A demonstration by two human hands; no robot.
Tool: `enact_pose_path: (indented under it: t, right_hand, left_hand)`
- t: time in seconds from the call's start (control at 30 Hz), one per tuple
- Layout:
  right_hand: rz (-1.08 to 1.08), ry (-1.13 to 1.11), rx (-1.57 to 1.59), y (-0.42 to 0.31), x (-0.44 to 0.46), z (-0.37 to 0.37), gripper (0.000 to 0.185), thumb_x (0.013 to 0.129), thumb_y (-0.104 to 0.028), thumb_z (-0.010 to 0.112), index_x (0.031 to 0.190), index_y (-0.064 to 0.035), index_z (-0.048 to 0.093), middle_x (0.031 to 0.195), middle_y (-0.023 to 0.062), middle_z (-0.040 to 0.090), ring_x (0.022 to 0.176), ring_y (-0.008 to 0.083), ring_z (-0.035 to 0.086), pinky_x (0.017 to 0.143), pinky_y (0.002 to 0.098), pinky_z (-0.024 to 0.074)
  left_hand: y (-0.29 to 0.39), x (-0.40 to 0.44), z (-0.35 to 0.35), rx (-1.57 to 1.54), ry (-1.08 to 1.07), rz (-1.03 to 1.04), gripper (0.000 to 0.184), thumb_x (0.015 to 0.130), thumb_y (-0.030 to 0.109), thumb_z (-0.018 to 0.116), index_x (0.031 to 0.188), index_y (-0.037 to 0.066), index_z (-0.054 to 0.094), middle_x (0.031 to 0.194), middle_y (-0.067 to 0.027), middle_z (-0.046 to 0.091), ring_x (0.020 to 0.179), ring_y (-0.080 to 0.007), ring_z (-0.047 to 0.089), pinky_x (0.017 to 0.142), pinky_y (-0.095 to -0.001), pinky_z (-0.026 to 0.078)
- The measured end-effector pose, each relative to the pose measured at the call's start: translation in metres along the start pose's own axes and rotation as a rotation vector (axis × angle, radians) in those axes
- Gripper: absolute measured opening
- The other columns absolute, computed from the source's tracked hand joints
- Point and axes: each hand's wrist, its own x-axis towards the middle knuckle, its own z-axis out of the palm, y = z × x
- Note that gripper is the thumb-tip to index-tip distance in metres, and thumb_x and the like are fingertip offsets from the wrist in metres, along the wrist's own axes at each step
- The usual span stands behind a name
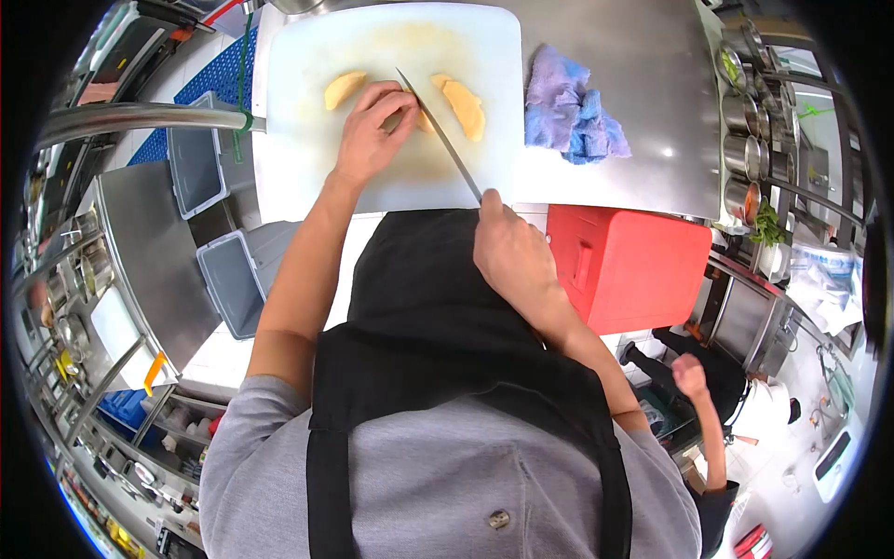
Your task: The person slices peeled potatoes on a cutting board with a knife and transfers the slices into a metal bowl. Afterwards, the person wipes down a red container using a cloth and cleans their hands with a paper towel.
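Observation:
My right hand (514,253) is closed round the handle of a long kitchen knife (449,146), whose blade points up and left across the white cutting board (307,172). My left hand (374,132) rests on the board left of the blade, its fingers curled and pressing down on a yellow piece of food (425,122) that shows only in part beside the knife. A curved yellow wedge (345,89) lies left of my left hand. Right of the blade lie yellow slices (464,109), close together. I cannot tell what food it is.
A bunched blue and purple cloth (570,107) lies on the steel counter (652,84) right of the board. Below the counter stands a red box (647,265). Grey bins (231,284) stand at left. Another person (694,377) is at lower right. Pots (742,154) line the right side.

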Motion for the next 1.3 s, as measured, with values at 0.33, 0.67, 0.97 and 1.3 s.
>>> enact_pose_path:
  t: [0.33,0.67,0.97,1.3]
  right_hand:
    - [-0.028,0.09,0.012,-0.006,0.025,0.003,0.014,0.093,-0.003,0.051,0.105,0.0035,0.049,0.085,0.0249,0.069,0.075,0.0441,0.073,0.067,0.0502,0.0613]
    - [0.019,0.032,0.032,-0.007,0.048,0.006,0.016,0.094,-0.003,0.05,0.107,0.0052,0.049,0.086,0.0314,0.07,0.08,0.049,0.072,0.071,0.0569,0.0587]
    - [-0.042,0.103,0.021,0.009,0.079,0.038,0.019,0.093,-0.004,0.049,0.11,0.0042,0.049,0.086,0.0278,0.07,0.079,0.0467,0.073,0.069,0.0538,0.0603]
    - [-0.02,0.091,-0.005,-0.007,0.047,-0.003,0.015,0.094,-0.005,0.05,0.106,0.0042,0.05,0.084,0.0262,0.07,0.076,0.0452,0.072,0.068,0.0548,0.0592]
  left_hand:
    - [0.001,-0.002,0.004,0.009,0.004,0.009,0.015,0.089,0.009,0.076,0.104,0.008,0.072,0.111,-0.0078,0.065,0.094,-0.0238,0.067,0.081,-0.0351,0.057]
    - [0.0,-0.003,0.009,-0.027,0.015,-0.021,0.014,0.088,0.011,0.077,0.102,0.01,0.073,0.109,-0.0074,0.066,0.095,-0.0266,0.067,0.082,-0.0372,0.056]
    - [0.005,-0.003,0.007,-0.029,0.016,-0.057,0.014,0.089,0.011,0.076,0.102,0.009,0.073,0.109,-0.0061,0.067,0.098,-0.0261,0.067,0.083,-0.0374,0.056]
    - [0.006,-0.004,0.005,0.004,0.018,-0.013,0.015,0.089,0.006,0.075,0.103,0.007,0.07,0.11,-0.008,0.065,0.095,-0.0244,0.068,0.083,-0.0354,0.056]
